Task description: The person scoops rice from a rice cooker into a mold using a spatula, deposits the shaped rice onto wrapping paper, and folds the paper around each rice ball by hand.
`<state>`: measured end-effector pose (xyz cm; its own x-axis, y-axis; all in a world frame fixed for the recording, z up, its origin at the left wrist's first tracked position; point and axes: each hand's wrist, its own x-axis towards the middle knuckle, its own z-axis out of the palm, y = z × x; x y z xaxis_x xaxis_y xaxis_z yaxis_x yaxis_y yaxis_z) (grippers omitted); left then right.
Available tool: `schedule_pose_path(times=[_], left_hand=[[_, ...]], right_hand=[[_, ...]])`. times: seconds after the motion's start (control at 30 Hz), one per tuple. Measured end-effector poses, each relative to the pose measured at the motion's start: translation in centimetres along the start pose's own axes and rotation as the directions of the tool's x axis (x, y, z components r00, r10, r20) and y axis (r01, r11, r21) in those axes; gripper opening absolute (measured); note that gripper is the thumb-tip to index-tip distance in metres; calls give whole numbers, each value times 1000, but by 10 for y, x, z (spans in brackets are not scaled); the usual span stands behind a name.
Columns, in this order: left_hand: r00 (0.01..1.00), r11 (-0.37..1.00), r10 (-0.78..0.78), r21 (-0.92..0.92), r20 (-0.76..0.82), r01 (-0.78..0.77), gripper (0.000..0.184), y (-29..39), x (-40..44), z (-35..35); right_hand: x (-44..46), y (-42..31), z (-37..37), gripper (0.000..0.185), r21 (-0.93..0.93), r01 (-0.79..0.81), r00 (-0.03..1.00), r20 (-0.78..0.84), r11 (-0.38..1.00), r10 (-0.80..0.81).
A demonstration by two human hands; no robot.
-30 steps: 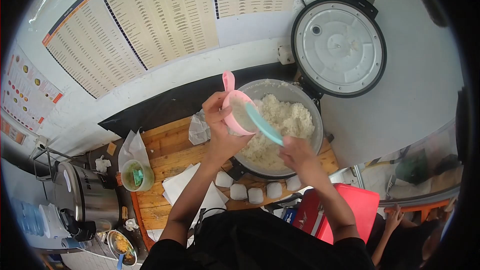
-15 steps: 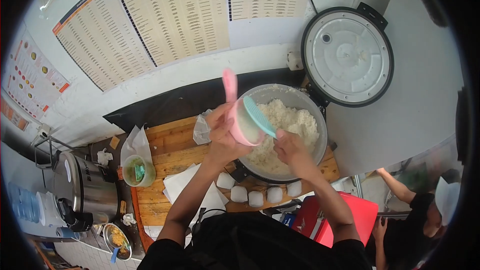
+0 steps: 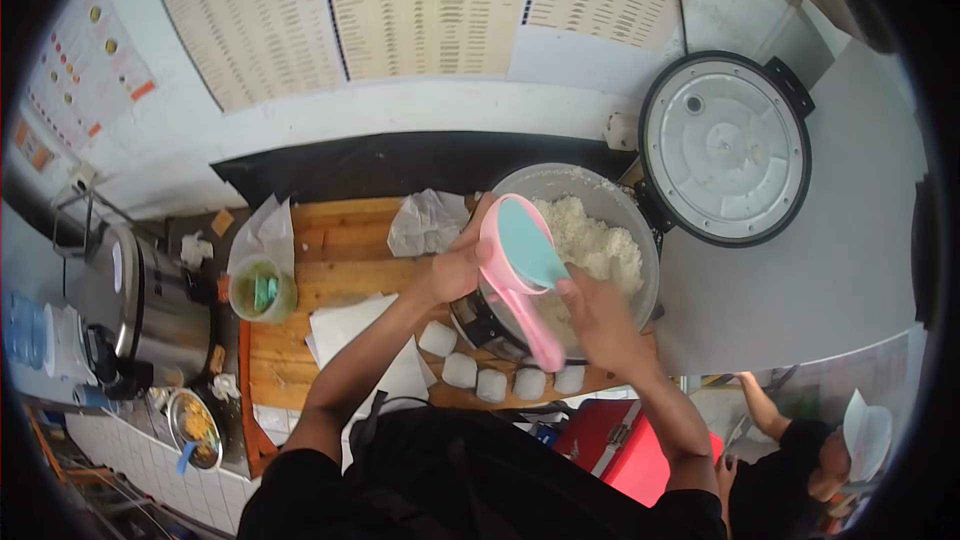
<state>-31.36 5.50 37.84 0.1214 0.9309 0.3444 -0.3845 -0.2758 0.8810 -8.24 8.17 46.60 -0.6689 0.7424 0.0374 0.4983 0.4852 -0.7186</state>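
Observation:
My left hand (image 3: pixel 462 268) is closed around the cup of a pink long-handled scoop (image 3: pixel 541 336), whose handle points down toward me. In my right hand (image 3: pixel 602 325) is a turquoise rice paddle (image 3: pixel 530 248), its blade lying flat across the scoop's mouth, so the scoop's contents are mostly hidden. Both are above the near left side of a large rice cooker pot (image 3: pixel 652 275). White cooked rice (image 3: pixel 600 245) fills part of the pot. Several white wrapped portions (image 3: pixel 491 385) stand in a curved row along the table's near edge.
The cooker's round lid (image 3: pixel 725 155) stands open at right. White paper sheets (image 3: pixel 385 360), crumpled wrapping (image 3: pixel 428 223) and a green-tinted tub (image 3: pixel 262 292) lie on the wooden table (image 3: pixel 335 225). A steel cooker (image 3: pixel 165 305) is left; a red box (image 3: pixel 640 455) and another person (image 3: pixel 790 460) are right.
The pink scoop has turned, its handle swinging from pointing away to pointing toward me. The paddle's blade has moved from the rim to cover the scoop's mouth. The camera view has shifted.

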Motion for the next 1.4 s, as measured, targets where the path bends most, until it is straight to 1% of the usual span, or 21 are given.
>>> schedule_pose_path(times=[0.1,0.17,0.27,0.3,0.4,0.43,0.47,0.5,0.57,0.63,0.7,0.73,0.8,0.87,0.93,0.97,1.1,1.17,1.27,1.33,1.4], left_hand=[[998,1000,-15,-16,58,16,68,-15,-14,-11],[993,980,-37,-188,109,58,70,-24,-27,-17],[995,806,-62,-585,75,94,71,-22,-45,-21],[996,725,-70,-684,52,87,71,-22,-52,-24],[1000,753,-8,-658,6,10,67,-30,-83,-43],[999,909,-36,-417,-27,21,66,-32,-99,-43],[995,987,-77,-144,-58,68,65,-35,-117,-41],[990,981,-115,148,-86,127,64,-34,-131,-43],[991,888,-86,444,-98,121,62,-20,-146,-44],[997,931,43,365,-64,-16,63,-14,-166,-47],[993,961,101,263,-57,-82,65,-29,-204,-64],[970,961,-44,257,-240,107,62,-30,-238,-76],[836,753,-254,444,-486,487,53,-52,-319,-102],[758,318,-345,691,-553,649,42,-75,-392,-115],[736,152,-401,753,-545,640,39,-96,-431,-113],[811,78,-373,856,-450,511,38,-111,-448,-112],[921,-99,-202,942,-334,320,36,-143,-475,-114],[930,-19,-203,951,-305,308,29,-149,-484,-125],[928,40,-244,953,-282,300,21,-147,-484,-133],[938,132,-193,940,-287,315,18,-146,-486,-132],[906,236,-208,881,-368,411,18,-141,-480,-136]], right_hand=[[0,0,-12,41,-192,-68,997,25,979,74],[-4,50,-12,38,-137,-1,992,-129,991,-17],[1,94,-5,36,258,-192,820,-488,947,299],[3,81,2,37,102,-175,846,-492,979,203],[5,30,27,40,-349,-58,917,-389,935,-88],[4,15,41,41,-477,6,933,-313,879,-177],[0,1,58,45,12,-22,989,-144,1000,24],[-5,-12,84,49,436,-153,988,38,887,151],[-9,-15,137,45,657,-432,897,386,618,216],[-15,-2,190,42,700,-666,744,648,259,161],[-25,40,246,27,333,-831,493,811,-445,-315],[-27,51,274,27,323,-832,487,815,-452,-314],[-25,63,333,34,664,-744,616,725,-76,307],[-14,71,387,34,779,-566,813,475,268,337],[-1,64,422,30,395,-207,976,151,895,159],[1,63,438,28,4,48,996,72,999,-48],[-6,94,495,22,-409,321,946,181,854,-269],[-1,76,493,23,-295,-24,977,195,955,85],[17,55,473,25,-64,-309,947,77,949,313],[50,58,450,28,-33,-337,941,-21,941,337],[85,77,430,45,-332,-146,974,-213,932,76]])
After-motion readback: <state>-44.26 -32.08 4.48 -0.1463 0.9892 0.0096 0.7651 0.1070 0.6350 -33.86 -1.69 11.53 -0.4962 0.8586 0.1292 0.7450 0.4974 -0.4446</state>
